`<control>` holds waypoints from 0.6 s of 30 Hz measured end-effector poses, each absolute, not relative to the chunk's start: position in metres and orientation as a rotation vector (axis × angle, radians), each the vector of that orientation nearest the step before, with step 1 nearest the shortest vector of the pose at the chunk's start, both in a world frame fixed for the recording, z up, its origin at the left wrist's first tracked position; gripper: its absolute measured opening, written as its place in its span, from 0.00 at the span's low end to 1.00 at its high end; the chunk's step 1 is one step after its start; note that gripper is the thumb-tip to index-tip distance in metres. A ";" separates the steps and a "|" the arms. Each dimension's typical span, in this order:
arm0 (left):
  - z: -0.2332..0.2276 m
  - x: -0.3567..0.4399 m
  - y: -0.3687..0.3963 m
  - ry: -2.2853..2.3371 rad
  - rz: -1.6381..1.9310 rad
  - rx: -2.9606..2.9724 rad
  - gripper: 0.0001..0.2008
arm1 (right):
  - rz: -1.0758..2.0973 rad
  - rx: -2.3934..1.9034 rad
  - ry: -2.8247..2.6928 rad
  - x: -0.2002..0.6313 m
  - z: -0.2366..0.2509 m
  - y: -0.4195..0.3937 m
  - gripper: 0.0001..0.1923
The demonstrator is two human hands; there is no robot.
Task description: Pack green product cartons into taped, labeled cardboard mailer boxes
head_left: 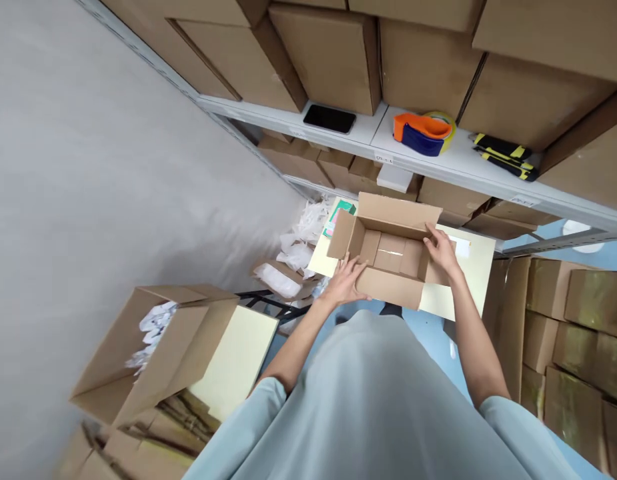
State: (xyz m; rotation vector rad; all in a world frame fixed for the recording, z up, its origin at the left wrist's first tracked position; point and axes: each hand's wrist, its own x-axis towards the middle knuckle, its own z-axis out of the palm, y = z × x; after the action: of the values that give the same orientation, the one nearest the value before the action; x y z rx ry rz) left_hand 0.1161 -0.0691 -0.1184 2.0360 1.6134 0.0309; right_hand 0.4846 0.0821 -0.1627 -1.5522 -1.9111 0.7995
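Observation:
An opened cardboard box rests on the pale table in front of me, its flaps folded outward. A thin bright strip shows along the seam of its floor, and nothing else is visible inside. My left hand grips the near left corner, fingers against the wall and thumb along the near flap. On the opposite side, my right hand holds the right wall at its top edge, with the fingertips over the rim. A green and pink packet lies just beyond the box's left flap.
The shelf above carries a black phone, an orange and blue tape dispenser, yellow-black utility knives and large boxes. A big open carton with crumpled paper stands left. White packing scraps lie near the wall; stacked cartons stand right.

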 end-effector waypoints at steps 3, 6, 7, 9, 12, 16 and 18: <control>-0.123 0.116 -0.072 1.537 -0.007 2.078 0.67 | 0.811 -1.516 -1.814 0.476 -0.154 0.065 0.35; -0.122 0.102 -0.096 1.479 0.161 2.066 0.64 | 0.729 -1.447 -1.775 0.455 -0.139 0.044 0.36; -0.121 0.094 -0.110 1.470 0.251 2.037 0.63 | 0.692 -1.416 -1.779 0.444 -0.133 0.036 0.37; -0.118 0.073 -0.146 1.480 0.430 1.950 0.61 | 0.634 -1.355 -1.810 0.417 -0.120 0.018 0.39; -0.112 0.032 -0.214 1.549 0.632 1.794 0.59 | 0.605 -1.273 -1.894 0.361 -0.101 -0.012 0.40; -0.101 -0.029 -0.316 1.683 0.751 1.553 0.58 | 0.687 -1.071 -2.069 0.261 -0.086 -0.053 0.36; -0.095 -0.058 -0.369 1.754 0.782 1.417 0.58 | 0.756 -0.928 -2.175 0.200 -0.082 -0.072 0.34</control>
State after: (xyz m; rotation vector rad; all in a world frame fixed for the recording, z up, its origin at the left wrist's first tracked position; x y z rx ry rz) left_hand -0.0582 -0.3693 -0.0948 1.4170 1.7540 0.7824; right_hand 0.2004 -0.0725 -0.0824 -0.9283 -2.1754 0.7556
